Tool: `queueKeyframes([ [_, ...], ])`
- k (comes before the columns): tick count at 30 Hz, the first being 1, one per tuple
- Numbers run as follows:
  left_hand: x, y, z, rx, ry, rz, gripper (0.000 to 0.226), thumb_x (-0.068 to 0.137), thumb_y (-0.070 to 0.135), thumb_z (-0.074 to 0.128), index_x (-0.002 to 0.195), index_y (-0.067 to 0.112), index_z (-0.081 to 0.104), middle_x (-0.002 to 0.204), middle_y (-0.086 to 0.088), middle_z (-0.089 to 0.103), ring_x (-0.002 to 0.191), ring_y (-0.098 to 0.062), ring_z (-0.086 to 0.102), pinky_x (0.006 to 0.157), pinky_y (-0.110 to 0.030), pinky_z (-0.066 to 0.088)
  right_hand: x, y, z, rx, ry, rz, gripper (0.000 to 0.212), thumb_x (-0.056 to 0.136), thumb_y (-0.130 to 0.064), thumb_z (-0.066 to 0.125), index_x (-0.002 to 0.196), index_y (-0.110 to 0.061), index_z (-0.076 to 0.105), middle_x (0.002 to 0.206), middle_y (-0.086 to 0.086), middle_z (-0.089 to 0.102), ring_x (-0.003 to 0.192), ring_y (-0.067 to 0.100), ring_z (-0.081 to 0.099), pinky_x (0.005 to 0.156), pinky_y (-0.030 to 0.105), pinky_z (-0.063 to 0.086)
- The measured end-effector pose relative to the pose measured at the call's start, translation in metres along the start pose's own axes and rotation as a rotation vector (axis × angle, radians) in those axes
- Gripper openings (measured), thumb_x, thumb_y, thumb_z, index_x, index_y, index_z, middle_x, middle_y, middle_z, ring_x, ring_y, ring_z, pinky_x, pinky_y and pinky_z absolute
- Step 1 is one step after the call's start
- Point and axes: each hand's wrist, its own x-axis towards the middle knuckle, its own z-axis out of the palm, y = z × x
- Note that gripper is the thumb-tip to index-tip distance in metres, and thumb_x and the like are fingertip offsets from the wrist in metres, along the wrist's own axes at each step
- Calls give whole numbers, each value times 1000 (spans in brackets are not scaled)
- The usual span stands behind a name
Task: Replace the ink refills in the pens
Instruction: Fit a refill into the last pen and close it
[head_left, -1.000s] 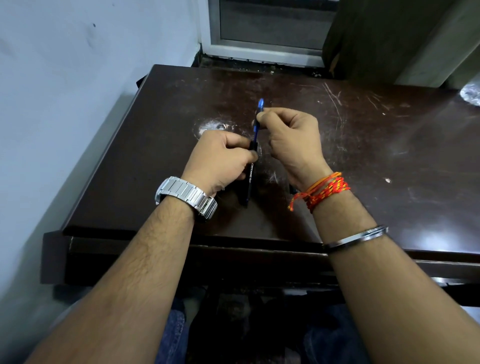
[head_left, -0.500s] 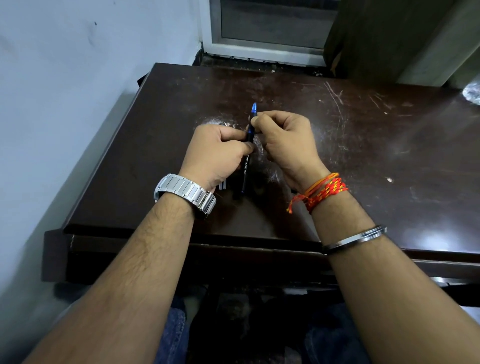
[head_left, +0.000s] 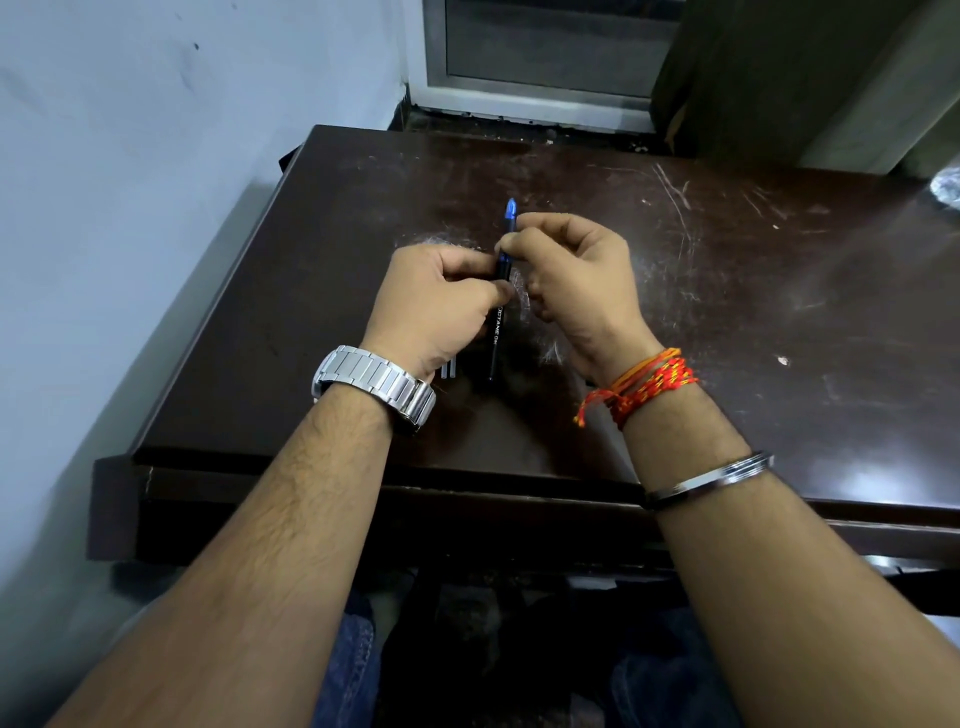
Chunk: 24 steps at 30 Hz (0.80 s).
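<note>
A black pen (head_left: 496, 332) with a blue tip is held just over the middle of the dark worktop (head_left: 753, 312), tip pointed toward 12 o'clock and tail toward 6 o'clock. Its barrel is gripped from 9 o'clock by the curled fingers of the left hand (head_left: 436, 306). The blue section below the tip is pinched from 3 o'clock by the right hand (head_left: 576, 280), whose remaining fingers are curled. Both forearms are extended from 6 o'clock across the near edge.

I see a silver link-band watch (head_left: 375, 387) behind the left hand (head_left: 436, 304); behind the right hand (head_left: 579, 283), knotted red-and-orange threads (head_left: 647, 382) and a plain steel bangle (head_left: 711, 479). Blue jeans (head_left: 350, 662) below.
</note>
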Motion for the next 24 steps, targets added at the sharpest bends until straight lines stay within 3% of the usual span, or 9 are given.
queueKeyframes([
  [2, 1, -2, 0, 12, 6, 1, 12, 69, 13, 78, 75, 23, 76, 73, -4, 75, 67, -25, 72, 67, -47, 61, -1, 0, 0, -13, -8, -8, 10, 81, -6, 73, 91, -9, 71, 74, 6, 71, 40, -4, 50, 42, 12, 38],
  [4, 1, -3, 1, -2, 16, -11, 13, 70, 13, 81, 75, 21, 73, 70, -6, 73, 59, -20, 68, 59, -37, 59, -1, 2, 0, -15, 7, -25, 9, 80, -5, 75, 87, -9, 72, 60, -5, 67, 39, -4, 50, 41, 11, 38],
  [7, 1, -5, 2, -22, 35, -12, 20, 68, 17, 86, 78, 17, 69, 72, -11, 71, 58, -19, 67, 58, -34, 58, 1, 4, 0, 3, 28, -34, 11, 77, -6, 79, 83, -11, 72, 50, -11, 64, 39, -4, 51, 41, 11, 39],
  [12, 2, -7, 2, 14, 47, 10, 32, 59, 27, 89, 82, 17, 70, 78, -6, 73, 69, -21, 70, 68, -42, 61, 2, 6, -1, 20, 30, -28, 22, 67, -13, 89, 82, -13, 73, 67, 0, 72, 51, 3, 61, 47, 16, 45],
  [15, 2, -7, 3, 49, 23, 28, 26, 60, 35, 85, 80, 22, 75, 68, 8, 71, 65, -10, 68, 66, -36, 59, 1, 5, -1, -5, 25, -24, 24, 68, -15, 88, 87, -9, 76, 74, 6, 74, 57, 6, 64, 50, 16, 46],
  [17, 1, -6, 5, 52, 3, 49, 16, 66, 32, 81, 79, 24, 77, 64, 11, 70, 61, -5, 65, 63, -34, 55, -1, 4, -1, 7, 9, -35, 21, 70, -11, 87, 87, -5, 75, 69, 3, 72, 50, 1, 60, 46, 13, 43],
  [24, 1, -4, 3, 57, 30, 48, 13, 64, 39, 79, 68, 27, 77, 71, -5, 74, 74, -32, 71, 74, -55, 57, -2, 0, 3, 36, 0, -8, 4, 81, -12, 76, 77, -12, 73, 57, -10, 62, 44, -3, 51, 44, 10, 38],
])
